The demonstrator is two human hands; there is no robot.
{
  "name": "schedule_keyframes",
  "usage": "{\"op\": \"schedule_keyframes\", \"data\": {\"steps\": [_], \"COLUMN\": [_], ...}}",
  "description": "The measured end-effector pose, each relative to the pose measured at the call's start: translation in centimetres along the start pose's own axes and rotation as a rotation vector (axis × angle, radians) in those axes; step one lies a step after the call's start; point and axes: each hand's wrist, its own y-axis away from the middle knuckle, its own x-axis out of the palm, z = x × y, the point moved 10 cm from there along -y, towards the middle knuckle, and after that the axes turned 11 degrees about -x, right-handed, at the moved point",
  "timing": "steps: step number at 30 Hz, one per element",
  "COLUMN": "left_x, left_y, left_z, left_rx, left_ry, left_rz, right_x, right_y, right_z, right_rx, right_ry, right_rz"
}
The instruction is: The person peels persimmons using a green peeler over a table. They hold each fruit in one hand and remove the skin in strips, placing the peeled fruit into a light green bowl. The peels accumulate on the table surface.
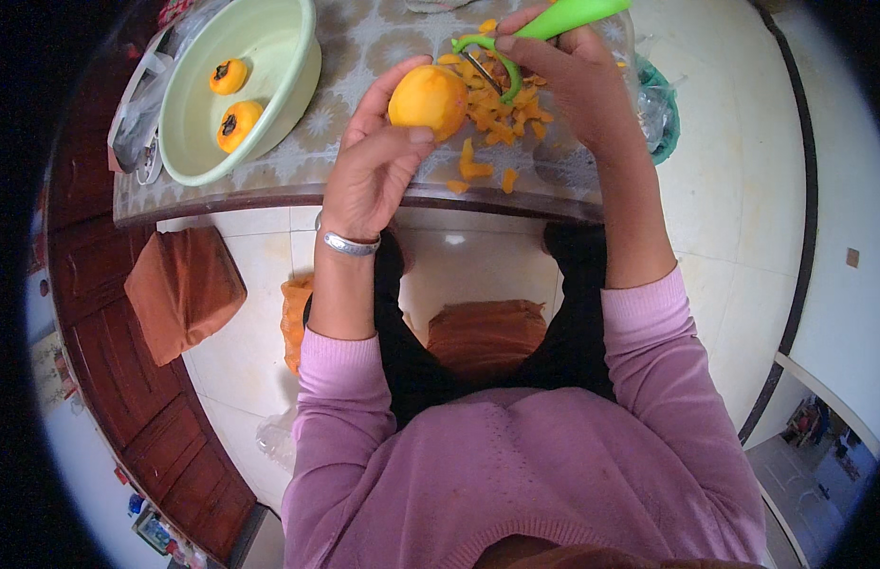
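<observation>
My left hand [379,146] grips an orange persimmon [427,102] between thumb and fingers, above the table's front part. The fruit's visible side looks smooth. In my right hand [579,78] is a green-handled peeler [571,16], its metal blade just right of the persimmon and apart from it. Orange peelings [507,117] lie scattered on the tabletop below the blade. To the left stands a pale green plastic basin [298,92], in which two persimmons [228,76] with dark calyxes rest.
A patterned cover lies on the table [326,167]. Plastic bags [138,128] crowd its left end. Beyond the right edge is a teal bin [669,117] with a clear liner. On the floor are a brown cloth-covered stool [187,291] and an orange mesh bag [295,320].
</observation>
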Motion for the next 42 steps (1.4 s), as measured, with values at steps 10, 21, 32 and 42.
{"op": "schedule_keyframes", "data": {"steps": [10,21,32,42], "left_x": [-1.2,0.0,-1.0,0.1], "left_y": [0.0,0.6,-0.2,0.1], "left_z": [0.2,-0.3,0.8,0.7], "left_rx": [0.025,0.022,-0.025,-0.097], "left_ry": [-0.067,-0.066,0.275,0.268], "left_rz": [-0.116,0.009,0.041,0.103], "right_x": [2.9,-0.6,1.8,3.1], "right_y": [0.8,-0.1,0.6,0.8], "right_z": [1.9,0.3,-0.2,-0.8], "right_rx": [-0.049,-0.064,0.104,0.047], "right_ry": [-0.214,0.229,-0.423,-0.449], "right_rz": [0.231,0.126,0.071,0.184]}}
